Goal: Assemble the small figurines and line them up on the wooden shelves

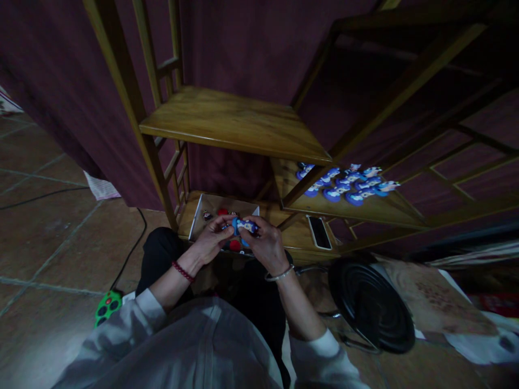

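Note:
Between both hands is a small blue and white figurine [245, 226], held over an open white box [196, 217]. My left hand [211, 240] pinches its blue end, and my right hand [265, 244] closes round the other end. Inside the box lie a small dark figure [207, 215] and several red pieces, one red piece [234, 246] just below the hands; the hands hide part of the contents. To the right, several similar blue and white figurines [344, 183] stand in a group on a shelf.
The wooden shelf unit [235, 121] rises in front, its upper board above the hands. A phone [319, 232] lies on the low board at right. Beside my right arm stands a round black stool [371, 305]. A green power strip [107, 308] with a cable is on the tiled floor, left.

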